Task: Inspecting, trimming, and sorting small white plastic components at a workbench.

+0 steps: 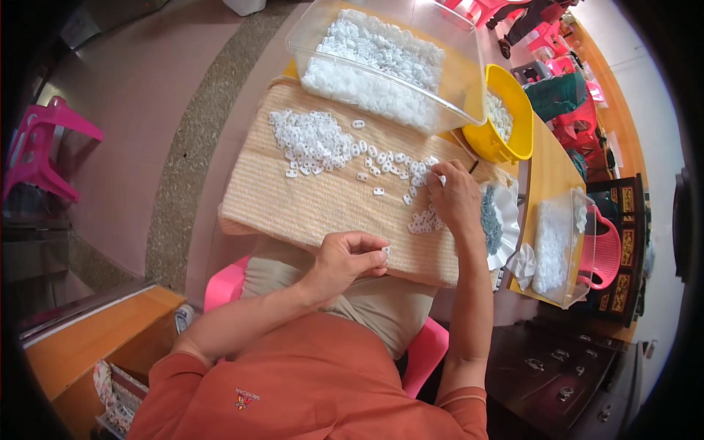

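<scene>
Between the thumb and forefinger of my left hand [348, 264], close to the near edge of the cloth-covered board [293, 202], is a small white plastic piece [386, 250]. My right hand [456, 196] reaches down at the board's right side, its fingers bent together over several white pieces [418, 173]; a bit of white shows at the fingertips, which are partly hidden. The loose pieces are small, flat and rounded, with two holes each. A larger heap [312, 139] lies at the far left of the board, and a small cluster [425, 220] lies below my right hand.
Beyond the board stands a clear bin [458, 103] of white pieces. Right of it is a yellow basin [519, 136], also holding pieces. A white fluted dish [508, 235] with grey-green material lies beside my right forearm. Another clear bin [579, 253] stands farther right. A pink stool [55, 147] is at left.
</scene>
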Tool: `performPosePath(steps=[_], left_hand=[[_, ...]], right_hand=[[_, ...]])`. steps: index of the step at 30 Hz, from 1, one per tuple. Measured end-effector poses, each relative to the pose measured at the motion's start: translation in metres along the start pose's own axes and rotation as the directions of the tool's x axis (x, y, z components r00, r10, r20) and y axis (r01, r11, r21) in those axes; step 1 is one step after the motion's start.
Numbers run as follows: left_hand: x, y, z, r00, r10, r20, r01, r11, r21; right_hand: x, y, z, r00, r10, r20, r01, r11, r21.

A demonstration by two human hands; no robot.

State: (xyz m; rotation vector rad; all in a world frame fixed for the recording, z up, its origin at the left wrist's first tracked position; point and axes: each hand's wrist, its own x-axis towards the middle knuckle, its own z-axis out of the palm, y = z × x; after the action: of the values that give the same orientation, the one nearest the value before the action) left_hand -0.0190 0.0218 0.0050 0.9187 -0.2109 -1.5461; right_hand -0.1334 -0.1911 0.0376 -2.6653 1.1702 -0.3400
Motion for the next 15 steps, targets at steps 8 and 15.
performPosePath(steps=[8,15], left_hand=[[0.001,0.0,0.002,1.0,0.017,-0.021,-0.017,1.0,0.0],[0.005,0.008,-0.001,0.99,0.138,-0.037,-0.14,0.988,-0.066]], right_hand=[[-0.01,0.005,0.004,0.999,-0.007,-0.035,0.012,0.988,0.154],[-0.069,-0.021,0.013,0.989,0.143,0.037,-0.134,0.76,0.636]])
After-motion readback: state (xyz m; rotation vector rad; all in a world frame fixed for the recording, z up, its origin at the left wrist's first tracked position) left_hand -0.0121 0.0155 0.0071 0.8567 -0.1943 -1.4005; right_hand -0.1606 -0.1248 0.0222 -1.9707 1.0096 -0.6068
